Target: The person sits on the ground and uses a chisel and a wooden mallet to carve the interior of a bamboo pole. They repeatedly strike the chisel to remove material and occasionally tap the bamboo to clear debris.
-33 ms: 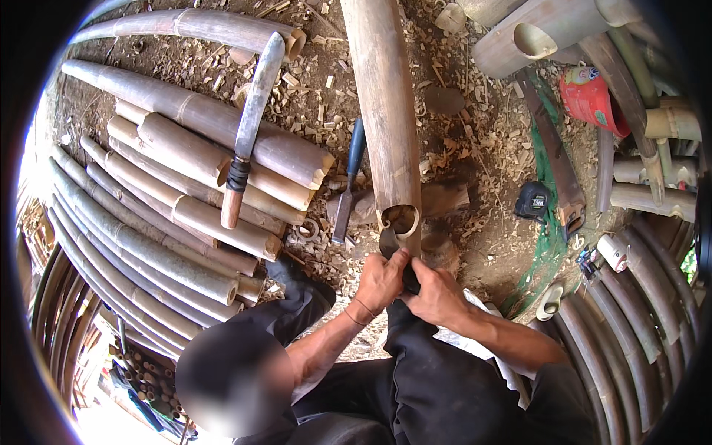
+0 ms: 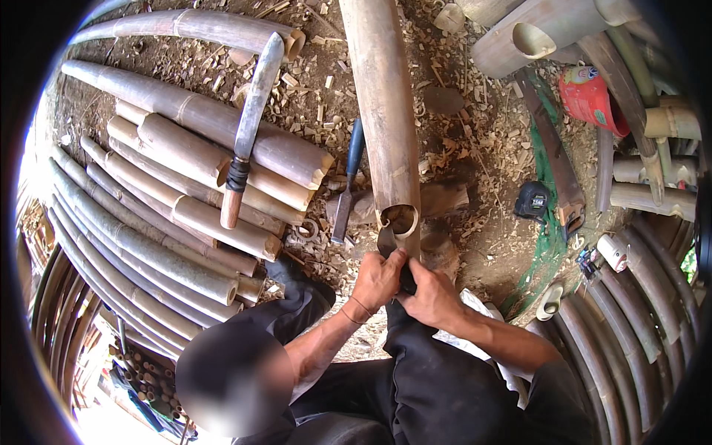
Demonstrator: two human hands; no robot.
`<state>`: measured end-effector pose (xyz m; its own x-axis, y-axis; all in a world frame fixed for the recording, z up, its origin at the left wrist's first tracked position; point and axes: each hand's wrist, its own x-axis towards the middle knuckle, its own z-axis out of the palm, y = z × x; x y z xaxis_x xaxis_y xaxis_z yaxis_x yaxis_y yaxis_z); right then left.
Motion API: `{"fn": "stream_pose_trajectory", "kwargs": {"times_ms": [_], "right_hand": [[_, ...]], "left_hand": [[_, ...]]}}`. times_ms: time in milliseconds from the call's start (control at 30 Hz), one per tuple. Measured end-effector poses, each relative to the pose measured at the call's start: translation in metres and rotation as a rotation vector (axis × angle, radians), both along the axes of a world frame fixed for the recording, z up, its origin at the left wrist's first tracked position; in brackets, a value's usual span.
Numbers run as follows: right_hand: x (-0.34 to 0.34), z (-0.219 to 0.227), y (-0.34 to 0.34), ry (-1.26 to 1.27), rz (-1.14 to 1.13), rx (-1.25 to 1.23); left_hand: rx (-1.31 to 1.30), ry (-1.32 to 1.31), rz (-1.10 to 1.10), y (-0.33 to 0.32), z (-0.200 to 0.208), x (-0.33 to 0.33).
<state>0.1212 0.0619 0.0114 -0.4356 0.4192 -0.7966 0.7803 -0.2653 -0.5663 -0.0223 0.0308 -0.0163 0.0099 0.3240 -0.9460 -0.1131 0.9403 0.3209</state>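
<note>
A thick bamboo pole [image 2: 382, 111] runs down toward me, its near end cut into a hollow opening with a pale rim. Both my hands are closed around a dark knife [image 2: 386, 242] just below that opening. Its blade tip is at the left side of the rim. My left hand [image 2: 379, 279] grips near the blade, thumb pressed along it. My right hand [image 2: 436, 297] wraps the dark handle, which the fingers mostly hide. Left of the pole, a chisel [image 2: 348, 182] with a blue handle lies apart from my hands.
A large knife [image 2: 254, 119] rests across stacked bamboo poles [image 2: 200, 148] on the left. To the right lie a tape measure [image 2: 531, 200], a handsaw [image 2: 556, 163], green netting [image 2: 535, 259] and a red container [image 2: 591, 100]. More bamboo lengths [image 2: 597, 348] stand nearby. Wood chips litter the ground.
My hands and the knife have shifted very slightly to the left at the pole's opening. Everything else looks the same.
</note>
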Motion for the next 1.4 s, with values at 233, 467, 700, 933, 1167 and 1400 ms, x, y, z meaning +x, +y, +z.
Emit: {"fn": "stream_pose_trajectory", "kwargs": {"times_ms": [233, 467, 700, 933, 1167, 1400], "right_hand": [[-0.036, -0.009, -0.024, -0.02, -0.306, 0.043], [0.016, 0.014, 0.042, -0.093, 0.225, 0.406], [-0.026, 0.037, 0.13, -0.09, 0.912, 0.464], [-0.098, 0.03, 0.156, -0.051, 1.371, 0.511], [-0.029, 0.024, 0.126, -0.144, 0.758, 0.453], [-0.069, 0.043, 0.132, -0.191, 1.156, 0.421]], "left_hand": [[0.245, 0.177, -0.445, 0.022, -0.008, -0.033], [0.187, -0.175, 0.207, 0.029, -0.002, 0.024], [0.131, -0.516, 0.838, 0.037, 0.007, 0.034], [0.255, -1.087, 1.404, 0.036, -0.006, 0.026], [0.028, -0.277, 0.779, 0.04, -0.01, 0.035], [0.303, -1.132, 1.25, 0.013, -0.024, 0.025]]}}
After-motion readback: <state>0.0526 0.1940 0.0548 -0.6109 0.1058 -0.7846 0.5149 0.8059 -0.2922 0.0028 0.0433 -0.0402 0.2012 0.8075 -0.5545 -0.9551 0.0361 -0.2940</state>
